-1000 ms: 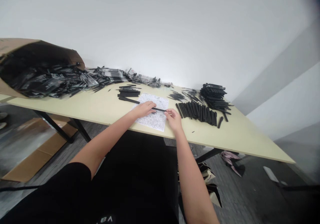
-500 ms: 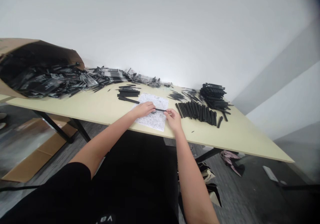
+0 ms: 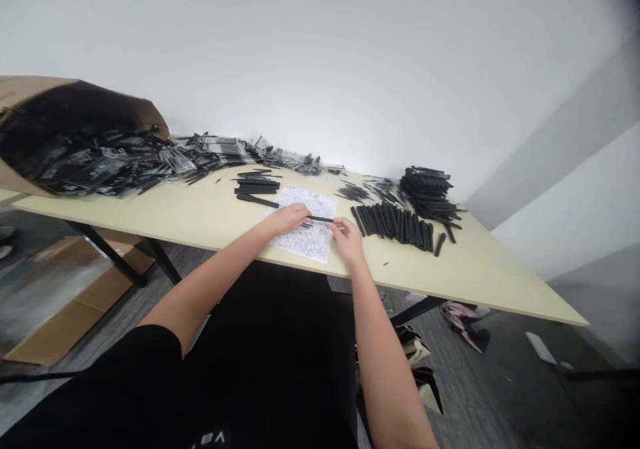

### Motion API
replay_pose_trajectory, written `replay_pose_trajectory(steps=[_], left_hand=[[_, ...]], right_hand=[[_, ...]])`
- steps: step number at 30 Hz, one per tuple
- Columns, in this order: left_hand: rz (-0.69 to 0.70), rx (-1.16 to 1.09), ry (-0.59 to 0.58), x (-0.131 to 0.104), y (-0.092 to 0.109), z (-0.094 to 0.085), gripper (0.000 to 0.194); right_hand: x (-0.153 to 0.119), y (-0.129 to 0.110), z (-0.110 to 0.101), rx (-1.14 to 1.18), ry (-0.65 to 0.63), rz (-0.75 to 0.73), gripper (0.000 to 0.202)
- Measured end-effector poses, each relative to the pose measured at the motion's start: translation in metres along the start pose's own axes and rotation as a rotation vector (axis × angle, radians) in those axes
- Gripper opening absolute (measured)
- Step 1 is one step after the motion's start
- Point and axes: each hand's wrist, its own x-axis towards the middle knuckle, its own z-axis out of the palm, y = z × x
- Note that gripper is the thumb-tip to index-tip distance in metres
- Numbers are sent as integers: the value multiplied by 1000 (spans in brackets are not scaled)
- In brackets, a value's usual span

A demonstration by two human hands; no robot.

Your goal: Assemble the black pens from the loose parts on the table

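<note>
Bridging the gap between the two hands, a slim black stick (image 3: 321, 219) lies over a patterned white sheet (image 3: 315, 250) on the pale worktop (image 3: 480, 275). The left hand (image 3: 290, 218) has its fingers closed over one end, hiding it; the right hand (image 3: 347, 237) pinches the other end between thumb and fingers. Whether the stick is one piece or several is too small to tell. A few small dark bits show on the sheet below it.

The work looks partway along: one stick is in hand, and many like it lie to either side. Beyond the right hand, a row of thick black sticks (image 3: 393, 225) lies side by side, with a lone stick (image 3: 440, 245) near its right end; behind the row rises a tall black stack (image 3: 427, 190). Such order suggests pieces already dealt with, though nothing confirms that. On the left, a small group of black sticks (image 3: 257, 187) and an angled stick (image 3: 256, 199) by the sheet's edge may be waiting.

Thin black pieces (image 3: 354, 192) lie loose past the sheet. Clear packets (image 3: 220, 147) spill from a tipped cardboard box (image 3: 37, 85); how many are full cannot be told, so how much is left is uncertain.
</note>
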Motion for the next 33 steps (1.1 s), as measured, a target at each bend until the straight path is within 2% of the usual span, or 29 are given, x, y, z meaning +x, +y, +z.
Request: replay_pose_trajectory(steps=[5, 10, 15, 23, 26, 29, 33], left_hand=[[33, 6, -7, 0, 1, 0, 35], [-52, -49, -27, -1, 4, -3, 29], [-73, -73, -46, 0, 5, -3, 17], [3, -58, 0, 0, 2, -1, 31], [1, -90, -8, -1, 3, -3, 28], [-19, -112, -17, -1, 4, -4, 24], [-2, -109, 1, 0, 5, -5, 26]], right_hand=[[-2, -6, 0, -6, 5, -7, 34], [-3, -9, -1, -20, 4, 6, 35], [-5, -11, -2, -175, -36, -41, 41], [-2, -3, -1, -51, -27, -22, 37], [-3, -5, -2, -118, -42, -36, 34], [-5, -9, -2, -189, -55, -37, 43], [-4, -7, 0, -66, -10, -30, 36]])
